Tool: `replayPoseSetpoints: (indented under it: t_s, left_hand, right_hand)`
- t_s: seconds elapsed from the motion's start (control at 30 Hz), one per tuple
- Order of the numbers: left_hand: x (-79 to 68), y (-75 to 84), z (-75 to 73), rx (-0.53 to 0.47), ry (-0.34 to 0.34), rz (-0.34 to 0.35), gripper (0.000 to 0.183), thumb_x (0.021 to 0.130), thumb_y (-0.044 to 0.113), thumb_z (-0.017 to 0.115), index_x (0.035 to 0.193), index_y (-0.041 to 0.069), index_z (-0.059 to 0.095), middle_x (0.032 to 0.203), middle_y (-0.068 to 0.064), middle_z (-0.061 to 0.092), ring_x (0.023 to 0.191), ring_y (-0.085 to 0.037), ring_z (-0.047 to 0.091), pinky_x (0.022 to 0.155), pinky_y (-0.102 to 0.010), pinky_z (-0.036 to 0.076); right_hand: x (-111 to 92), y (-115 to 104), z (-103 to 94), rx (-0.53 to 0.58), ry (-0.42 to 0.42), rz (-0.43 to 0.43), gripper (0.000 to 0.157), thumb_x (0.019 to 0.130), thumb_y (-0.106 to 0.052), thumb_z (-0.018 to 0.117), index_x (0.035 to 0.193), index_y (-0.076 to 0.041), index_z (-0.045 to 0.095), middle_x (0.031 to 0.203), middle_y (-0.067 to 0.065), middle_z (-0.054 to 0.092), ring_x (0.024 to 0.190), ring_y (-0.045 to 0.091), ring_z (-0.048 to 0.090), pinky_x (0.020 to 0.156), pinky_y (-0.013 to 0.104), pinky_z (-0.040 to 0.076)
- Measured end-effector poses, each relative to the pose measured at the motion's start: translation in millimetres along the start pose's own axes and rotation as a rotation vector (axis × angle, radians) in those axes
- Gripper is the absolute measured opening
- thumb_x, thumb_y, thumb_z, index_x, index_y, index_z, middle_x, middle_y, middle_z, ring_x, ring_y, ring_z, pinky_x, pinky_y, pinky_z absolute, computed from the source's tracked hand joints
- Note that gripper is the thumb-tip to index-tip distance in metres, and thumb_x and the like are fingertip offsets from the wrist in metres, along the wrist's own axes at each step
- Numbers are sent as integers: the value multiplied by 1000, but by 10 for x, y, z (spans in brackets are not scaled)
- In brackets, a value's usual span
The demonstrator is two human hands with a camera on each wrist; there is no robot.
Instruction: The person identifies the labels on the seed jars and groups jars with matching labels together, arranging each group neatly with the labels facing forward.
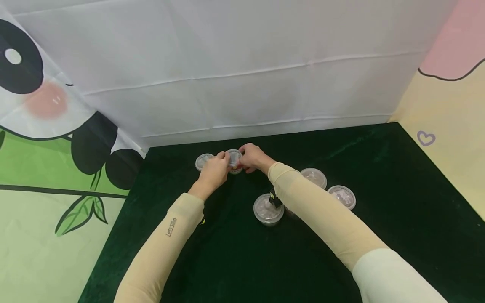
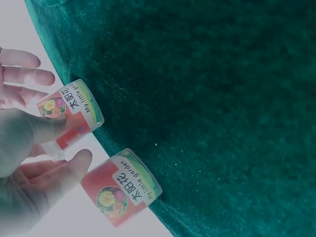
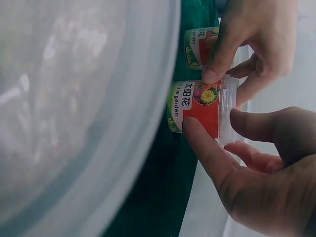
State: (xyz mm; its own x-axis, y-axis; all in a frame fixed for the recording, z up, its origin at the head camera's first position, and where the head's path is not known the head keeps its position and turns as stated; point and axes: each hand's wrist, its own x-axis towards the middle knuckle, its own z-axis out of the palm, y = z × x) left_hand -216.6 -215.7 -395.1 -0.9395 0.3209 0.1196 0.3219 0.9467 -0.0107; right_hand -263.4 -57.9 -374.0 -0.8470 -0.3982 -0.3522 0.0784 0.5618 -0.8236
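Two small clear cups with lids and red "My little garden" labels stand side by side at the table's back edge. The left cup [image 2: 121,190] is partly behind my left hand [image 1: 214,170] in the head view. Thumb and fingers of that hand pinch the right cup [image 3: 200,108]. My right hand [image 1: 255,157] is at the right side of this same cup. Its index finger [image 3: 205,143] lies fairly straight along the label, and its thumb [image 3: 254,123] is by the lid. In the left wrist view its other fingers look spread beside the cup.
Larger round lidded tubs stand on the dark green cloth [image 1: 227,256]: one tub [image 1: 268,208] near the middle, another tub [image 1: 314,177] and a third tub [image 1: 342,196] around my right forearm. A white curtain [image 1: 242,101] rises behind the back edge.
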Motion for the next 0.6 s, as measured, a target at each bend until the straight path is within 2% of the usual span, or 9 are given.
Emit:
replayPoseSetpoints:
  t_s: [0.1,0.17,0.23,0.3,0.37,0.43,0.5,0.57,0.6]
  left_hand:
    - [-49,6,27,-35,-4,-5,47,91,17,66,129,-5,51,122,-23,54,98,-34,62,84,-44,53]
    - [-45,-7,24,-85,-28,-16,48,90,15,67,131,-4,50,127,-25,52,104,-36,60,89,-45,50]
    - [-56,-20,9,-130,-66,-38,54,90,15,67,136,-4,45,136,-28,44,111,-39,57,94,-48,46]
    - [-82,-24,-37,-183,-88,-70,63,90,16,67,142,-2,38,144,-29,33,110,-40,57,94,-49,46]
    - [-115,-17,-119,-224,-57,-88,69,90,18,67,146,1,32,149,-29,25,109,-42,57,94,-51,45]
    - [-161,2,-221,-268,2,-79,72,90,21,67,148,3,28,150,-27,22,110,-41,56,94,-52,45]
    - [-223,39,-325,-310,71,-47,72,91,24,66,149,6,29,149,-23,25,116,-38,52,97,-52,43]
    - [-311,92,-408,-353,115,-2,71,91,29,65,149,7,30,147,-20,30,122,-35,48,100,-51,40]
    - [-367,125,-434,-378,123,20,72,91,31,65,149,8,29,146,-19,32,116,-33,52,97,-48,44]
  right_hand:
    - [-9,39,46,2,9,1,46,94,-9,59,138,-4,44,119,17,54,90,26,61,75,38,56]
    - [17,58,47,-43,11,-9,45,95,-11,59,137,-3,45,120,16,54,94,26,60,77,37,56]
    - [35,90,44,-107,15,-30,47,95,-15,60,138,-3,45,125,16,53,103,26,58,83,37,53]
    - [30,122,19,-145,27,-68,52,95,-20,60,141,-3,42,131,16,51,113,27,55,91,37,49]
    - [-13,136,-45,-132,39,-126,58,95,-22,60,144,-3,37,136,17,48,121,28,49,97,39,44]
    - [-125,129,-139,-89,26,-185,62,95,-23,60,147,-5,32,139,17,45,126,29,45,101,40,41]
    - [-302,125,-249,-54,-22,-248,65,95,-25,60,149,-8,28,142,16,43,128,29,43,102,41,40]
    - [-531,144,-354,-68,-95,-324,68,95,-25,60,150,-10,25,144,14,40,130,29,42,102,40,40]
    - [-662,166,-397,-86,-134,-366,70,94,-26,61,151,-10,23,146,13,38,131,29,41,103,40,39]
